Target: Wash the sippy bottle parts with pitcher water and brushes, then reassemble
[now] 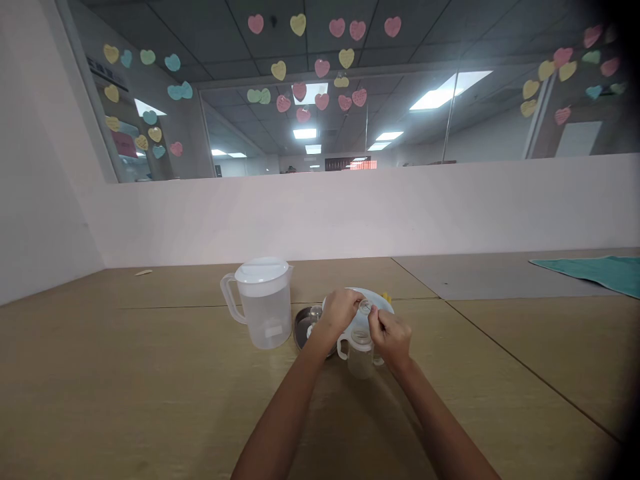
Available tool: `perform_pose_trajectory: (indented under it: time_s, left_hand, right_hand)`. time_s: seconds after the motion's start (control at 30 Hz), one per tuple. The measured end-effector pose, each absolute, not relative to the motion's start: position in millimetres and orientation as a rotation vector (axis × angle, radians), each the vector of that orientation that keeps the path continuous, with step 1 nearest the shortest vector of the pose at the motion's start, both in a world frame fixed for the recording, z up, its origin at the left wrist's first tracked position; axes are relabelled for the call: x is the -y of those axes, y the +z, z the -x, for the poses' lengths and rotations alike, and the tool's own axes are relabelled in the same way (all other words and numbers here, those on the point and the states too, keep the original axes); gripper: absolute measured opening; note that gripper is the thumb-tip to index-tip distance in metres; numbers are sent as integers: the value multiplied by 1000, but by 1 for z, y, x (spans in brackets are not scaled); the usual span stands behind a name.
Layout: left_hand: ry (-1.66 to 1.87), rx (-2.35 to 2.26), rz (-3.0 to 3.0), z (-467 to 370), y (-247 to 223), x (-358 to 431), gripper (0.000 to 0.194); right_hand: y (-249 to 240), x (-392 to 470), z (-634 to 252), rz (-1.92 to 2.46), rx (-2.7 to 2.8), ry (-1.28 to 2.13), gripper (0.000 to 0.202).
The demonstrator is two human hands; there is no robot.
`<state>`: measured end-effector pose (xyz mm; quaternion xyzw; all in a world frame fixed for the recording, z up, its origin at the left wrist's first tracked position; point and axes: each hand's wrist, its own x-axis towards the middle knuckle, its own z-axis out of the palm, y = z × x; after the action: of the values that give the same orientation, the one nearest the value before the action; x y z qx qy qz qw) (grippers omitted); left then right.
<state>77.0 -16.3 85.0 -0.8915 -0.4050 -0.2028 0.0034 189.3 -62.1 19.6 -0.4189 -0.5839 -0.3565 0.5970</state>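
My left hand [342,309] and my right hand [392,333] meet above a clear cup with two white handles [361,363]. Pinched between the fingertips of both is a small clear round piece [365,307], ring-like in outline; its exact kind is too small to tell. The cup stands upright on the table just below, its round opening facing up. Behind the hands lies a pale round dish [383,303], partly covered by them. A metal bowl [301,328], half hidden by my left wrist, holds a small clear object [315,315].
A lidded translucent pitcher [267,313] stands left of the bowl, its handle to the left. Something yellow [387,297] shows at the dish's right edge. A teal cloth [595,272] lies far right on the wooden table [150,387]. Behind is a white wall [320,217] under windows.
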Motion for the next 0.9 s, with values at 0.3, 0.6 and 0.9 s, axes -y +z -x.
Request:
perform_pose_trajectory:
  time_s: [0.3, 0.6, 0.9]
  left_hand:
    - [-725, 1326, 2802, -80, 76, 11, 25]
    - [-762, 1323, 2741, -79, 68, 2, 29]
    - [-713, 1525, 2705, -80, 67, 1, 27]
  right_hand:
    - [24, 65, -194, 936, 1322, -972, 39]
    - [31, 74, -196, 884, 1276, -1037, 41]
    - [33, 73, -199, 865, 1257, -1072, 41]
